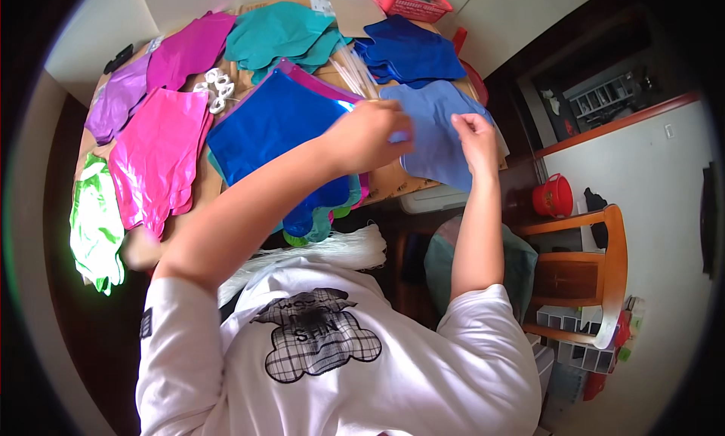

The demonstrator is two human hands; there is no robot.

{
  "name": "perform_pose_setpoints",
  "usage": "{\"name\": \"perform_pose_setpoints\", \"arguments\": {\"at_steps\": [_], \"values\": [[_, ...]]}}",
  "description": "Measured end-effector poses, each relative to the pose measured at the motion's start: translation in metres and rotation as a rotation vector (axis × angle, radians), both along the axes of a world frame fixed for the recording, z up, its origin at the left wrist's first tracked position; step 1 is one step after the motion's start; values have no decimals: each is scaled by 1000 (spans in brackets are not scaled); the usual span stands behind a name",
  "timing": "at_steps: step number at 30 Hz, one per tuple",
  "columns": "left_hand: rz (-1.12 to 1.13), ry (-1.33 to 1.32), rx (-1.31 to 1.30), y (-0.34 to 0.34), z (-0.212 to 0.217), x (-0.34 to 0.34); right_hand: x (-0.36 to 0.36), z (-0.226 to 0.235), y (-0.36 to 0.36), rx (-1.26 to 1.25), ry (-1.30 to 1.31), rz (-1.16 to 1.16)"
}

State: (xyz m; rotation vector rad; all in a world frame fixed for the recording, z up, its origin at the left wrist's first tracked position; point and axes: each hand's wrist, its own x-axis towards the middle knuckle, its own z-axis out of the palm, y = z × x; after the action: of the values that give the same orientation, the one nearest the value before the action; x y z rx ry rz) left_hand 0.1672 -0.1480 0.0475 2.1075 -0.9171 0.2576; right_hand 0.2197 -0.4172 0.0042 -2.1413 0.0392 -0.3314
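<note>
My left hand [375, 136] is curled closed and slightly blurred above the table's near right part; a small bluish-purple patch shows at its fingers. My right hand [477, 140] has thumb and fingers pinched together. What either hand holds is too small to make out. Between and behind them spreads a light blue foil sheet [432, 130], flat and shaped like an uninflated balloon. Left of it, partly behind my left forearm, a shiny dark blue foil balloon [264, 123] tops a stack with magenta and teal edges. A bundle of white strings [332, 253] lies below the table edge.
Flat foil piles surround the table: pink [158, 149], green [97, 217], lilac [117, 96], magenta [192, 47], teal [279, 32] and dark blue [411, 49]. White ribbon coils [217, 89] and pale sticks [355, 72] lie between. A wooden chair [581, 270] and red bucket [553, 196] stand right.
</note>
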Motion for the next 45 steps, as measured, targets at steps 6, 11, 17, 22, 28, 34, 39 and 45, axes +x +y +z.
{"name": "perform_pose_setpoints", "arguments": {"at_steps": [6, 11, 17, 22, 28, 34, 39, 45], "values": [[30, -73, 352, -65, -50, 71, -47, 20, -16, -100, -14, -81], [31, 15, 314, -73, -58, 78, -60, -2, -48, -266, -60, -16], [33, -113, 321, -69, -55, 66, -34, -14, -62, -345, -190, 111], [83, -72, 343, -76, -63, 76, -23, -9, -61, -396, -313, 144], [115, 351, 248, -81, -52, 88, -77, 11, -13, -356, -616, -9], [126, 523, 202, -82, -42, 103, -81, -2, 37, -585, -523, 326], [225, 770, -215, -84, -28, 109, -86, -3, 41, -707, -423, 275], [323, 869, -713, -49, 25, 147, -90, -1, 45, -739, -396, 241]]}}
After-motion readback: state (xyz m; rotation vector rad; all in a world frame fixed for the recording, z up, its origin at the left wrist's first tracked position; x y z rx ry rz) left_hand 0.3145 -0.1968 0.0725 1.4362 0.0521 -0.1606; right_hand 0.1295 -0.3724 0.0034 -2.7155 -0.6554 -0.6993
